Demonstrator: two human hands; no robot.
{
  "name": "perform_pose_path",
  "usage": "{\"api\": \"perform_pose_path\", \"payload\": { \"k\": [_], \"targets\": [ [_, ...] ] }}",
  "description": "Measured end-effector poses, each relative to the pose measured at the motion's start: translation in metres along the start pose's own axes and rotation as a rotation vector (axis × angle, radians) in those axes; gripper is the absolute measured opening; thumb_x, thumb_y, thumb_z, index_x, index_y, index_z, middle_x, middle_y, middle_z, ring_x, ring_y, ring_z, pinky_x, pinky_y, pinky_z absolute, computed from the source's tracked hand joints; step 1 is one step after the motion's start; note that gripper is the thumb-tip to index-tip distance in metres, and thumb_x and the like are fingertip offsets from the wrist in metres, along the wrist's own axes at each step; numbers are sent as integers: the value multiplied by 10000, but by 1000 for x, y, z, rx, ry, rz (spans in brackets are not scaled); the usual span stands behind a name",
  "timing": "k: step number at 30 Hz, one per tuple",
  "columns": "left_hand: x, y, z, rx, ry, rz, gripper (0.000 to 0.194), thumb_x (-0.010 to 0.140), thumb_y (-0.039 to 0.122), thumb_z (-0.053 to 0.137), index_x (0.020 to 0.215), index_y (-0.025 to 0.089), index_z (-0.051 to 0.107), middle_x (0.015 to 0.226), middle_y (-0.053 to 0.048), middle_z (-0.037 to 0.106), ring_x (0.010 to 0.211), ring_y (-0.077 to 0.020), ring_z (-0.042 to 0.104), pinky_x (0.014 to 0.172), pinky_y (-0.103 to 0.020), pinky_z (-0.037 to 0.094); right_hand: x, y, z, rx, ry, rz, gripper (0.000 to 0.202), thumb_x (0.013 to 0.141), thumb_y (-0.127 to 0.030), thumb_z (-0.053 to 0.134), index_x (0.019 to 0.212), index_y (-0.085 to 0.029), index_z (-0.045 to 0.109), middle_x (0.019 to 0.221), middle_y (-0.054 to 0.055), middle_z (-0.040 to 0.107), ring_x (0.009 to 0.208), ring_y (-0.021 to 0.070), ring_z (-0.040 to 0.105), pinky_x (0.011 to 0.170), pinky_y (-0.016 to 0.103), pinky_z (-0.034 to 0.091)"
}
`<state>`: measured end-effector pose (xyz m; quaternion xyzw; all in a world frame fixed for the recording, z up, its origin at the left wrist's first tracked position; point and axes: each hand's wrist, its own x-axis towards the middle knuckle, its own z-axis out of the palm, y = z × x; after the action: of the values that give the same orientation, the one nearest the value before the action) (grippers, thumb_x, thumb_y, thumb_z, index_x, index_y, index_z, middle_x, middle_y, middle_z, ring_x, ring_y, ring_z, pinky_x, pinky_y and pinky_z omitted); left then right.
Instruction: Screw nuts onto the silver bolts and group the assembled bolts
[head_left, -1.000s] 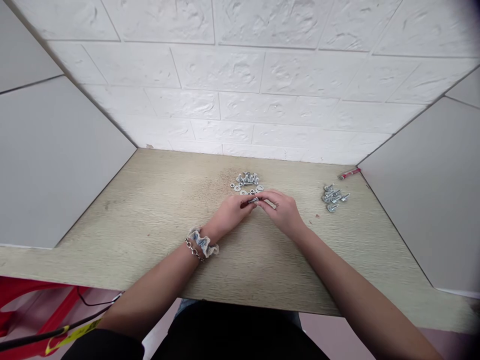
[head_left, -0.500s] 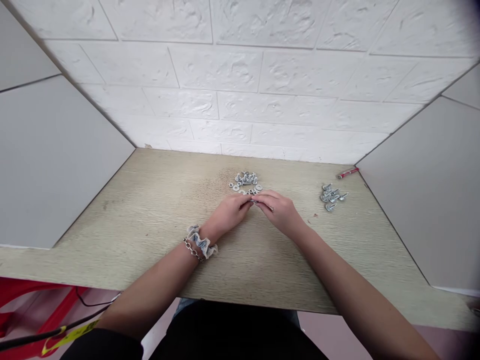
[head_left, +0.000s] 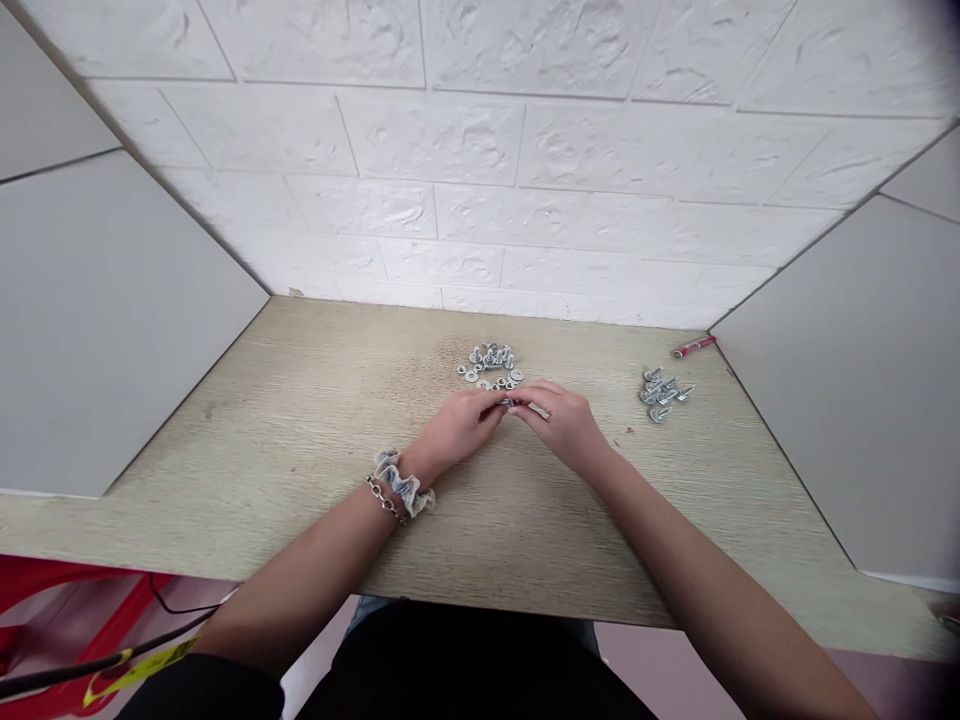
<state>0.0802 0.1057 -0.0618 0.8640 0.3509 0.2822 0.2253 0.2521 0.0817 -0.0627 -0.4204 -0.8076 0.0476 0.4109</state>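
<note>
- One white brick-patterned wall (head_left: pixel 465 140), behind the middle pile of bolts (head_left: pixel 492 356).
- One desk (head_left: pixel 300 420), pale wood-look, under that pile.
- Two grey panels, one well to the left (head_left: pixel 127 320) of the middle pile, one well to the right (head_left: pixel 862 400).
- Two hands, both in front of the middle pile: the left hand (head_left: pixel 461 420) and right hand (head_left: pixel 559 415) meet fingertip to fingertip, each pinched narrow on one small metal piece (head_left: pixel 508 402).
- One scrunchie (head_left: pixel 407 490) and one chain bracelet (head_left: pixel 384 500), on the left wrist, in front and left of the middle pile.
- One right-hand pile of bolts (head_left: pixel 660 393), about seven, overlapping, well right of the middle pile; several shafts point rightward.
- The middle pile itself: at least five bolts, some with shafts up.
- One red-and-grey tool (head_left: pixel 694 347), well right of the middle pile, slanting.
- The held piece, just in front of the middle pile: its long axis seems to run sideways, hand to hand; which end leads cannot be told.
- At least three washers (head_left: pixel 472 377), flat, at the middle pile's front edge.
- Several nuts (head_left: pixel 462 370), among the washers; exact count unclear.
</note>
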Motion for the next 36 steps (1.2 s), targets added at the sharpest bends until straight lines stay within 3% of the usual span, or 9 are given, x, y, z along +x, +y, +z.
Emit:
{"api": "perform_pose_path", "payload": {
  "k": [10, 15, 20, 23, 29, 36],
  "targets": [
    [0, 7, -1, 26, 65, -19, 250, 822, 159, 449, 1015, 174, 608, 803, -18, 630, 720, -109, 554, 710, -224, 428, -1, -1, 1, -13, -34, 47, 186, 819, -286, 519, 967, -191, 582, 852, 23, 614, 771, 130, 567, 720, 246, 453],
    [-1, 9, -1, 48, 81, 4, 225, 824, 183, 464, 998, 161, 605, 842, -31, 632, 744, -116, 561, 711, -230, 432, -1, -8, -1, 10, -74, 250, 323, 798, -411, 522, 1038, -196, 547, 819, 18, 607, 720, 131, 562, 654, 244, 442],
    [-3, 5, 3, 41, 64, 35, 266, 853, 214, 427, 1070, 170, 574, 913, -45, 631, 801, -132, 564, 723, -247, 437, 1, -13, 0, 61, -71, 373, 197, 819, -369, 499, 852, -204, 602, 753, -1, 613, 632, 110, 539, 591, 226, 415],
    [-3, 5, 5, 37, 70, 25, 251, 846, 196, 432, 1048, 165, 577, 913, -44, 632, 798, -131, 564, 732, -252, 439, 2, -15, 1, 92, -25, 362, 139, 806, -304, 524, 820, -197, 610, 782, 7, 618, 663, 113, 545, 617, 228, 428],
    [-1, 4, 3, 48, 76, 0, 213, 820, 165, 448, 972, 147, 596, 829, -35, 627, 754, -125, 560, 717, -244, 441, 2, -14, 3, 140, -6, 199, 112, 807, -205, 511, 873, -188, 599, 863, 27, 603, 766, 121, 560, 715, 247, 459],
    [0, 3, -1, 21, 82, -12, 231, 829, 176, 441, 1004, 151, 589, 830, -31, 623, 759, -119, 557, 745, -246, 440, 3, -17, 3, 142, 40, 213, 152, 792, -201, 533, 922, -200, 610, 917, 22, 619, 834, 130, 575, 775, 265, 467]
  ]
}}
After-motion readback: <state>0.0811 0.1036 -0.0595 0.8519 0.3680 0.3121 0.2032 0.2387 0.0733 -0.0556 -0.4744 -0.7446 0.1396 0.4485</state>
